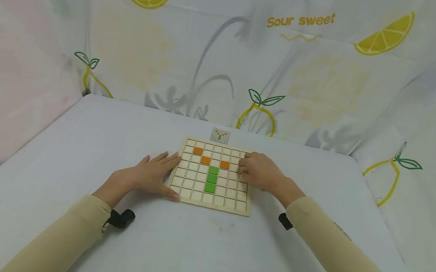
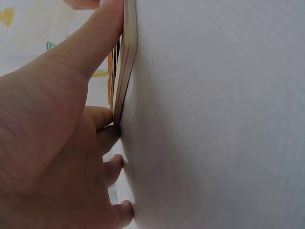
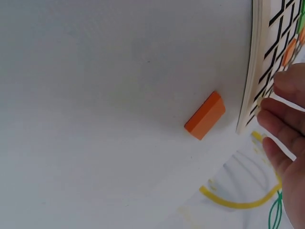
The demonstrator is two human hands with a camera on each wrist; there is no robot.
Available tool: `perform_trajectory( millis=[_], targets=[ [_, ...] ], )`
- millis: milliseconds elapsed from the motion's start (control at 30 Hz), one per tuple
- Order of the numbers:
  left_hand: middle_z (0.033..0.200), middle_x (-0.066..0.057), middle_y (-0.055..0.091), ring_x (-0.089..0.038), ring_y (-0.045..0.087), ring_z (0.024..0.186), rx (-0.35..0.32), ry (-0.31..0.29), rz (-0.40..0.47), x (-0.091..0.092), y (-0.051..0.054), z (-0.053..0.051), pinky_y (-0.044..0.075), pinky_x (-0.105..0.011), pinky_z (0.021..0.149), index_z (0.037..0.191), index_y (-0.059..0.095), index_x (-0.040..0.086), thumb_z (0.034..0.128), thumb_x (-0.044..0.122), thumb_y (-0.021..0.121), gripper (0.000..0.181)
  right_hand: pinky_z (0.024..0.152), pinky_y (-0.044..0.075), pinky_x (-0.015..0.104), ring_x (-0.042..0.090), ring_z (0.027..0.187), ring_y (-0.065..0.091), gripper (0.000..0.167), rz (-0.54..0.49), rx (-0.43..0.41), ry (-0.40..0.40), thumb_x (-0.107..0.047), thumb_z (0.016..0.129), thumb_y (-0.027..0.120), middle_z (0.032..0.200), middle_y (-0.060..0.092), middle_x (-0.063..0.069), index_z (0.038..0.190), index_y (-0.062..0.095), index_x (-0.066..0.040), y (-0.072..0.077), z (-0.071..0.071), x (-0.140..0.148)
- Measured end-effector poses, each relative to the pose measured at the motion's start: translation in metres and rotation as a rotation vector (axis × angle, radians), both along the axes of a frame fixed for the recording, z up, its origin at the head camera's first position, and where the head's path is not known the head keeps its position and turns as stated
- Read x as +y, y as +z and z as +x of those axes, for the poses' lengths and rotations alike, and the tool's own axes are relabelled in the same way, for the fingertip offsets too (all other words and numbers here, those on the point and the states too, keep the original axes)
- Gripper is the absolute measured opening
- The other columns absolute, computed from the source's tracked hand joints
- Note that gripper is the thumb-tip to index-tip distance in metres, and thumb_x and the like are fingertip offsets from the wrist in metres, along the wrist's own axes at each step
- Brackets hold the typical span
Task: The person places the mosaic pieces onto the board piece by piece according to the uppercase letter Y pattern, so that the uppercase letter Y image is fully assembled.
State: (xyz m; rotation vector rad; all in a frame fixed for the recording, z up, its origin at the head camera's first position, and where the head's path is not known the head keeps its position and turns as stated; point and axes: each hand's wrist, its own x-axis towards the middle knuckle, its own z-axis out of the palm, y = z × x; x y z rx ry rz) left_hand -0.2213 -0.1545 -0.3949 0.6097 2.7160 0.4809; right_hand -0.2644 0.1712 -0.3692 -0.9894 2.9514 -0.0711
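A square wooden grid board (image 1: 227,209) lies on the table. Three green tiles (image 1: 212,178) form a column on it, with orange tiles (image 1: 206,160) farther back on both sides. My left hand (image 1: 151,175) spreads along the board's left edge, its thumb on the front left corner. At the right edge, my right hand (image 1: 261,172) reaches over the squares with bent fingers; fingertips (image 3: 267,117) meet the grid there. Whether they pinch anything is unclear. A loose orange tile (image 3: 206,117) lies beside the board in the right wrist view; the right hand hides it from the head view.
Behind the board lies a small card (image 1: 220,136) with a coloured grid pattern. White cloth covers the table (image 1: 180,251). A lemon-print curtain (image 1: 197,54) hangs at the back and sides. Each wrist wears a black camera mount (image 1: 121,218).
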Motion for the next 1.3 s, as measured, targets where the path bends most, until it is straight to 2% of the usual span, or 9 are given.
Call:
perform_trajectory(
  millis=[333, 533, 833, 1000, 1300],
  targets=[
    [0.168, -0.013, 0.012, -0.043, 0.007, 0.154, -0.007, -0.005, 0.005, 0.0, 0.002, 0.001, 0.006, -0.073, 0.117, 0.16, 0.016, 0.006, 0.0768, 0.064, 0.075, 0.117, 0.085, 0.051, 0.041, 0.019, 0.082, 0.058, 0.014, 0.052, -0.017, -0.028, -0.01, 0.095, 0.058, 0.091, 0.066, 0.002, 0.099, 0.071, -0.01, 0.002, 0.002, 0.012],
    [0.168, -0.012, 0.011, -0.042, 0.006, 0.155, -0.008, -0.002, 0.003, 0.0, 0.001, 0.001, 0.005, -0.072, 0.118, 0.16, 0.016, 0.007, 0.0763, 0.066, 0.074, 0.117, 0.088, 0.054, 0.042, 0.022, 0.092, 0.065, 0.017, 0.036, -0.011, -0.026, -0.01, 0.095, 0.058, 0.1, 0.07, 0.006, 0.104, 0.073, -0.008, 0.0, 0.005, 0.021],
    [0.168, -0.013, 0.012, -0.043, 0.007, 0.154, 0.003, -0.008, 0.011, -0.001, -0.001, 0.0, 0.006, -0.073, 0.117, 0.16, 0.017, 0.007, 0.0763, 0.067, 0.073, 0.117, 0.093, 0.054, 0.044, 0.027, 0.103, 0.067, 0.026, 0.04, -0.053, -0.053, -0.007, 0.091, 0.056, 0.111, 0.071, 0.01, 0.111, 0.073, -0.007, 0.003, 0.01, 0.031],
    [0.168, -0.012, 0.012, -0.042, 0.006, 0.155, 0.0, -0.01, 0.013, -0.001, -0.001, 0.001, 0.005, -0.073, 0.117, 0.16, 0.016, 0.007, 0.0766, 0.067, 0.073, 0.117, 0.091, 0.055, 0.045, 0.028, 0.1, 0.067, 0.03, 0.046, -0.029, -0.067, -0.006, 0.086, 0.056, 0.109, 0.071, 0.01, 0.11, 0.074, -0.006, 0.001, 0.012, 0.039],
    [0.168, -0.013, 0.012, -0.042, 0.006, 0.155, 0.002, -0.011, 0.015, -0.001, -0.002, -0.001, 0.005, -0.073, 0.117, 0.16, 0.016, 0.007, 0.0767, 0.067, 0.073, 0.117, 0.084, 0.055, 0.043, 0.022, 0.087, 0.062, 0.026, 0.017, -0.028, -0.017, -0.007, 0.085, 0.061, 0.101, 0.069, 0.008, 0.107, 0.076, -0.005, -0.002, 0.016, 0.045]
  ],
)
